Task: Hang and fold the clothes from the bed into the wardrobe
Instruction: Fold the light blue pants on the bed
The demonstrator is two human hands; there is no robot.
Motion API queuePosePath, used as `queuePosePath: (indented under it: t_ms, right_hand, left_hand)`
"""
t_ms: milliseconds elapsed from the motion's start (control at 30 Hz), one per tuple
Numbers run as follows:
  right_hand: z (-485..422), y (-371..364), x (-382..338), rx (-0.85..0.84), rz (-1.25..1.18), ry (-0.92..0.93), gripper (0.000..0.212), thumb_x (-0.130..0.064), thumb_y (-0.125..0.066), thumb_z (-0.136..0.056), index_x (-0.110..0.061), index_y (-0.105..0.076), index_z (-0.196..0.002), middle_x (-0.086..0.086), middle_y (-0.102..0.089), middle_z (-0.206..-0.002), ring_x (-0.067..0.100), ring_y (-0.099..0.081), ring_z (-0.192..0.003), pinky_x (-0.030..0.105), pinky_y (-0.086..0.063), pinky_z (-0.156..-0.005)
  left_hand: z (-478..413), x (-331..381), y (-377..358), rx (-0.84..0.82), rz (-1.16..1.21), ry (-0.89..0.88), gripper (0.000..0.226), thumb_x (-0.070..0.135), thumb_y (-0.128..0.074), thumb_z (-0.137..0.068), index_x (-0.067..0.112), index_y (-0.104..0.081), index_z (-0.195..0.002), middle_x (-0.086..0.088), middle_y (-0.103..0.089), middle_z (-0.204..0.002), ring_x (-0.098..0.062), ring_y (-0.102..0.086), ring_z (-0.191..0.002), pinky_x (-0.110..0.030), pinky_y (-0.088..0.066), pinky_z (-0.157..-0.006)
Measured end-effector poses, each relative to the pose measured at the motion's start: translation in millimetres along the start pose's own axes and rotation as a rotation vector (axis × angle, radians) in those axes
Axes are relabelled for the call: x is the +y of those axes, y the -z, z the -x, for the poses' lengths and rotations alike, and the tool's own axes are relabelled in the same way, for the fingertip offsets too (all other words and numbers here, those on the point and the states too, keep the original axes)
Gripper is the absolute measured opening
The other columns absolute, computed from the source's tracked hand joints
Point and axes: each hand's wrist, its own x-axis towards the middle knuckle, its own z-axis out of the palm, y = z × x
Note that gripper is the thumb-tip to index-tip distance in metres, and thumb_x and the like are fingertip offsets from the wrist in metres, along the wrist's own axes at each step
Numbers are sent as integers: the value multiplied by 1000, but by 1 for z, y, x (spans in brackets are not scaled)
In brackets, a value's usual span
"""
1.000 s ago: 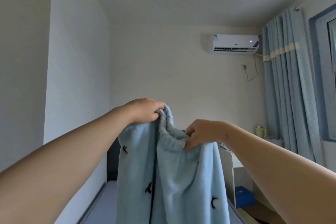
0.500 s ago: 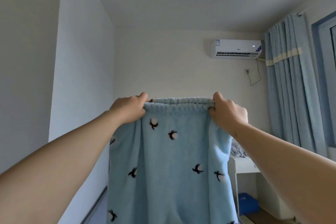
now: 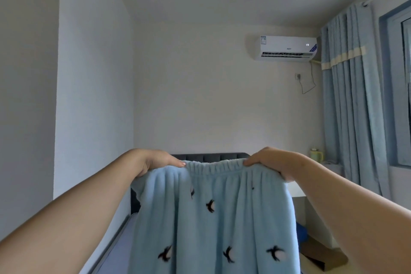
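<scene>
A pair of light blue fleece trousers [image 3: 213, 224] with small black and white bird prints hangs in front of me, spread flat from its elastic waistband. My left hand [image 3: 153, 161] grips the waistband's left end. My right hand [image 3: 273, 160] grips the right end. Both arms are stretched forward at about the same height. The trousers' lower part runs out of the bottom of the view. The wardrobe is out of view.
A dark headboard [image 3: 209, 157] shows just behind the waistband, with the bed's edge [image 3: 115, 236] low on the left. A white desk [image 3: 300, 191] stands at the right under blue curtains [image 3: 351, 100]. A white wall [image 3: 89, 95] is close on the left.
Both hands have dropped lower with the waistband and moved further apart. The trousers, bunched together a second ago, now hang spread wide.
</scene>
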Motion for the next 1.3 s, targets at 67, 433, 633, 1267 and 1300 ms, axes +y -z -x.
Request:
queuePosePath:
  t_ms: [67, 433, 633, 1267, 1300]
  right_hand:
    - [2, -2, 3, -5, -109, -48, 18, -17, -63, -85, -1, -60, -94, 18, -66, -88, 29, -63, -71, 41, -54, -75]
    - [-6, -50, -24, -115, -508, -72, 19, -6, -44, -91, -4, -55, -76, 8, -57, -62, 16, -55, -57, 21, -49, -42]
    - [-4, -58, -31, -80, -629, -48, 11, -1, -49, -88, 1, -52, -78, 13, -54, -68, 18, -56, -62, 23, -52, -43]
    - [-5, -62, -45, 322, 729, 596, 38, -63, -66, -66, -31, -46, -67, -13, -42, -80, 16, -29, -94, 32, -20, -81]
    - [-7, -60, -42, 314, 747, 545, 39, -64, -66, -65, -32, -46, -67, -11, -40, -85, 16, -27, -95, 33, -21, -81]
  left_hand:
    - [1, 6, -10, -34, 150, 31, 35, 38, -53, -92, 7, -69, -86, -11, -73, -77, -23, -67, -70, -29, -53, -69]
    - [4, 56, -54, 167, 494, -222, 17, 2, -56, -84, 17, -47, -85, -10, -53, -83, -22, -54, -68, -29, -50, -57]
    - [21, 55, -57, -24, 641, -399, 21, 8, -53, -81, 13, -59, -62, -6, -58, -68, -16, -55, -62, -24, -45, -57]
    - [27, 26, 16, 403, 127, -775, 44, -9, -56, -61, 27, -56, -86, 6, -59, -88, -7, -54, -70, -17, -45, -63]
    - [29, 25, 19, 419, 137, -769, 41, -3, -55, -56, 27, -56, -85, 6, -59, -88, -7, -53, -69, -16, -45, -63]
